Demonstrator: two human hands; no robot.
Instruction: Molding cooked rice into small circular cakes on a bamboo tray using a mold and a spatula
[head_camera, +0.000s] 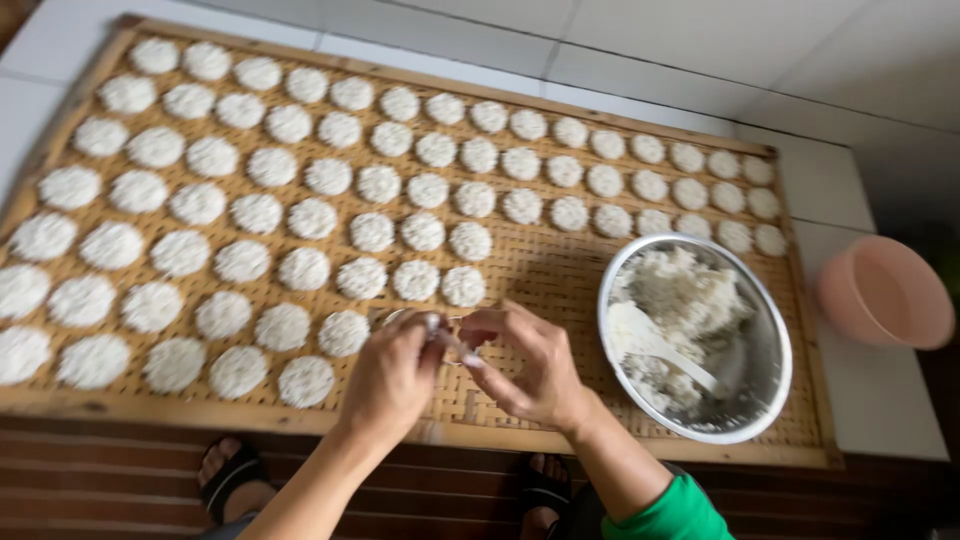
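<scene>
My left hand (390, 378) is closed around a small thin utensil whose pale tip points right. My right hand (535, 365) curls its thumb and fingers around a small round ring mould (400, 318) resting on the woven bamboo tray (545, 272). Both hands meet at the tray's near edge, right beside the last of several rows of flat white rice discs (305, 380). Motion blur and the fingers hide what is inside the mould. A metal bowl (790, 365) holding cooked rice (685, 295) and a white paddle (650, 340) sits on the tray to the right of my right hand.
A pink plastic bowl (885, 290) stands off the tray at the right on white tiles (830, 190). My sandalled feet (225, 470) show below the tray on a brown slatted surface (100, 480). Bare weave lies between the discs and the metal bowl.
</scene>
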